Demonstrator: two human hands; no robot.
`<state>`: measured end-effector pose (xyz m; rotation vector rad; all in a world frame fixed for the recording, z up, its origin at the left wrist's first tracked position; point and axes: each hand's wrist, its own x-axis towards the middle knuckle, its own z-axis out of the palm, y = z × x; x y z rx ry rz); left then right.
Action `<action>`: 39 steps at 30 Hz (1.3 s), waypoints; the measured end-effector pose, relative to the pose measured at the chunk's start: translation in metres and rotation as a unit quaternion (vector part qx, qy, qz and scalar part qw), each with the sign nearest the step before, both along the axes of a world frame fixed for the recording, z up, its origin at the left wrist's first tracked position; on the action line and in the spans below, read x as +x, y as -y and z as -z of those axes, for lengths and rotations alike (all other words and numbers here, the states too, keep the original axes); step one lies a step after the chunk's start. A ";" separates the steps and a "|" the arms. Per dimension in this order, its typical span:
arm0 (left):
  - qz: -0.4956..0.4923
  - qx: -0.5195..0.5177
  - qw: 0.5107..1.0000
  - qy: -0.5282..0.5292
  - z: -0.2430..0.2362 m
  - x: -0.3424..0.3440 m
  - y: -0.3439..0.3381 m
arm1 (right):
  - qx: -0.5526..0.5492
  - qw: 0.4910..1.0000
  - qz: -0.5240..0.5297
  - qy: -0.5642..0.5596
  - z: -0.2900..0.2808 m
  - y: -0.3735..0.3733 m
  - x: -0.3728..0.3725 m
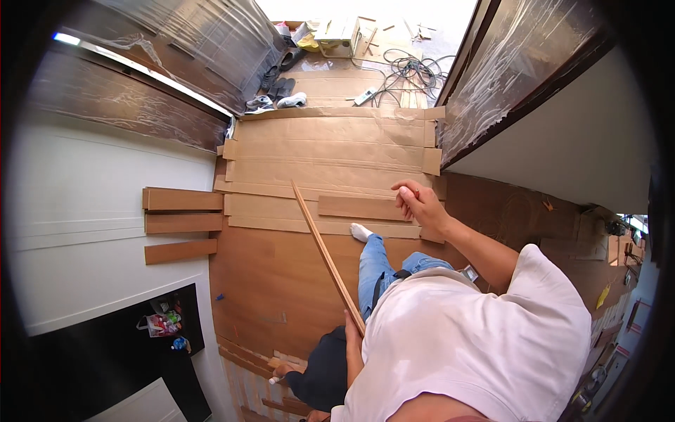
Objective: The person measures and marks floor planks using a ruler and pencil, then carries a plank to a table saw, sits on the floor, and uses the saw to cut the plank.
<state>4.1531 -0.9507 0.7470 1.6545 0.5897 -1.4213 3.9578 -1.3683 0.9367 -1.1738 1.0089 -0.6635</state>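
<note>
A long, narrow wooden plank [318,239] is seen nearly edge-on, slanting up and forward to the left of my body. My left hand [354,329] is closed round its near end; part of that hand is hidden behind the plank and my shirt. My right hand [418,202] is raised in front of me on the right. Its fingers are loosely bent and apart, and nothing shows in them. Beyond and below it, another flat wooden plank [365,207] lies on the cardboard sheet [302,151] that covers the floor.
Several planks [184,224] jut out beside the white wall at left. Close by at lower left, a person in dark clothes [327,369] is low near the floor. Shoes [285,88], coiled cables [415,70] and a table-like machine [339,35] stand beyond the cardboard.
</note>
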 end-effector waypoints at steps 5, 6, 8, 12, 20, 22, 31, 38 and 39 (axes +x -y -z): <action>0.069 -0.039 0.997 0.016 -0.038 0.094 0.137 | 0.015 0.992 0.056 -0.115 -0.005 0.092 0.042; 0.076 -0.038 0.996 0.017 -0.053 0.107 0.167 | 0.017 0.991 0.062 -0.114 -0.010 0.102 0.048; 0.087 0.003 0.996 -0.009 -0.072 0.143 0.217 | -0.016 0.980 0.068 -0.187 -0.009 0.120 0.067; 0.141 -0.034 0.989 -0.039 -0.037 0.213 0.297 | 0.038 0.978 0.136 -0.155 0.017 0.157 0.106; 0.343 0.030 0.918 0.197 -0.085 0.318 0.545 | 0.205 0.977 -0.007 -0.062 0.102 0.322 0.202; 0.424 0.051 0.860 0.280 -0.113 0.340 0.611 | 0.266 0.962 -0.044 -0.035 0.084 0.370 0.241; 0.558 0.029 0.716 0.418 -0.176 0.382 0.821 | 0.412 0.882 -0.180 0.142 0.037 0.500 0.339; 0.582 -0.008 0.675 0.453 -0.165 0.415 0.931 | 0.395 0.895 -0.076 0.192 0.051 0.587 0.379; 0.558 -0.039 0.684 0.469 -0.154 0.422 0.947 | 0.397 0.899 -0.062 0.177 0.053 0.602 0.386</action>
